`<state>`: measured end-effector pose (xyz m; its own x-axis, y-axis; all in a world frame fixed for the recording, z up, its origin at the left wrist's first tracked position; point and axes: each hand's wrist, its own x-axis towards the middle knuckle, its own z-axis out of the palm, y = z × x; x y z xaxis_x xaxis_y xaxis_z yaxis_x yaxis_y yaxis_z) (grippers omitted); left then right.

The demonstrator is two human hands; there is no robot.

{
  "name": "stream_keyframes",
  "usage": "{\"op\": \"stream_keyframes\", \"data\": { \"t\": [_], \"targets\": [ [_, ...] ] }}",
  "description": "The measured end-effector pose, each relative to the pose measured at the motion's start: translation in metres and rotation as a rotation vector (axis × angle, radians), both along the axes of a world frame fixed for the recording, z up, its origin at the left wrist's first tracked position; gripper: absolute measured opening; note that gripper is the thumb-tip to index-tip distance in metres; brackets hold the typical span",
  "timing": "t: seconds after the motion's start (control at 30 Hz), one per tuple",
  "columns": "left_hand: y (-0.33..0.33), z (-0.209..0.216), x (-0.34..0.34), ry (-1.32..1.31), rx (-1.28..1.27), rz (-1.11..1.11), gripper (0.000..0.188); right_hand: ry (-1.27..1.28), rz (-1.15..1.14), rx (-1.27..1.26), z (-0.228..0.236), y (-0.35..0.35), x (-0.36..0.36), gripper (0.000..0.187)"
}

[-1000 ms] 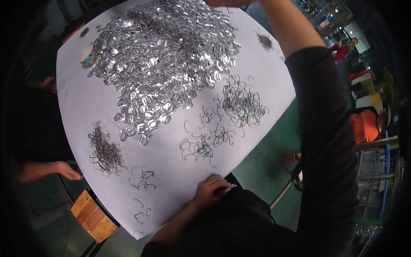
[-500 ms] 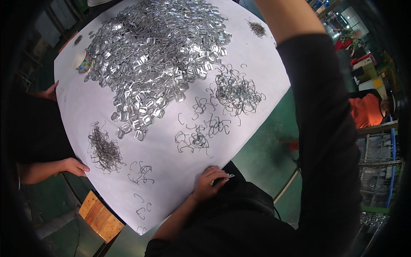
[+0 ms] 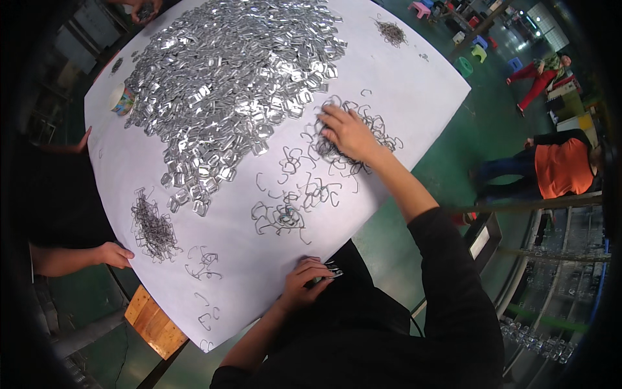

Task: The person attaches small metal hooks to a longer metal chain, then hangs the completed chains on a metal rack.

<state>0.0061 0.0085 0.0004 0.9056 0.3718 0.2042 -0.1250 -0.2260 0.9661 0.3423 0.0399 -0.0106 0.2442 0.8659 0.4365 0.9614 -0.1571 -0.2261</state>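
My left hand [image 3: 303, 282] is by the table's near edge, its fingers closed on a small shiny metal buckle [image 3: 333, 270]. My right hand [image 3: 352, 136] reaches over a pile of bent wire hooks [image 3: 379, 133], fingers stretched out and apart, with the fingertips on the pile's left side. Looser wire hooks [image 3: 285, 217] lie between my two hands. Beyond them spreads a large heap of silver metal buckles [image 3: 227, 91], its narrow end pointing toward me.
A paper cup [image 3: 121, 100] lies tipped at the heap's left. Another wire pile [image 3: 153, 228] is at the left, near a co-worker's hand [image 3: 115, 255] on the edge of the white-covered table [image 3: 259, 292]. A wooden stool [image 3: 155, 321] stands below. Other people [image 3: 564, 167] are at the right.
My right arm has swung down from the far right, and its hand now rests on the wire hooks. A co-worker's hand has appeared at the top left. My left hand keeps its buckle.
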Motion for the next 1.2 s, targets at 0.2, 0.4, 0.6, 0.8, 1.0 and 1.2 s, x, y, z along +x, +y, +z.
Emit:
{"op": "stream_keyframes", "data": {
  "t": [0.2,0.4,0.6,0.8,1.0,1.2],
  "targets": [
    [0.000,0.004,0.002,0.007,0.010,-0.009,0.022,0.387,-0.018,-0.001,0.029,-0.019,0.006,0.016],
    [0.001,0.005,0.003,0.007,0.034,-0.033,0.023,0.453,-0.374,-0.207,0.024,0.026,0.080,0.019],
    [0.000,0.003,0.003,0.021,0.013,-0.017,0.022,0.168,-0.503,-0.248,0.026,0.044,0.075,0.018],
    [-0.001,0.002,0.002,0.024,-0.002,-0.002,0.021,0.473,-0.058,-0.453,0.026,0.053,0.028,0.015],
    [-0.005,0.001,-0.002,0.030,-0.024,0.014,0.019,0.415,-0.453,-0.573,0.040,0.066,-0.006,0.027],
    [-0.009,0.008,0.001,0.002,-0.029,0.043,0.016,0.407,-0.481,-0.663,0.046,0.077,-0.020,0.042]
  ]
}}
